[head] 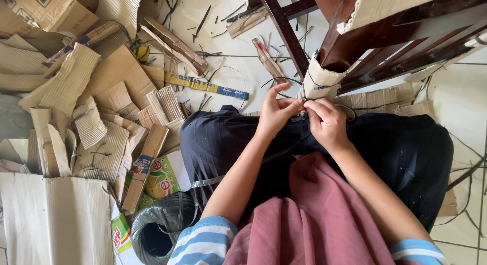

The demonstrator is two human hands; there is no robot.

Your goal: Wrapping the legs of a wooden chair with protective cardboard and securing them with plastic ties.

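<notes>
My left hand (276, 111) and my right hand (327, 121) meet fingertip to fingertip over my lap, both pinching a thin black strap (303, 101). The strap runs around a piece of cardboard wrap (318, 80) that covers the corner of a dark red wooden furniture frame (385, 41) lying on its side in front of me. A length of the same black strap trails across my dark skirt (401, 148) toward my left side.
A heap of torn corrugated cardboard pieces (91, 107) covers the floor at the left. A coil of black strapping (160, 227) lies at the lower left beside a printed carton (165, 176). Short strap offcuts (218, 57) litter the white tiled floor.
</notes>
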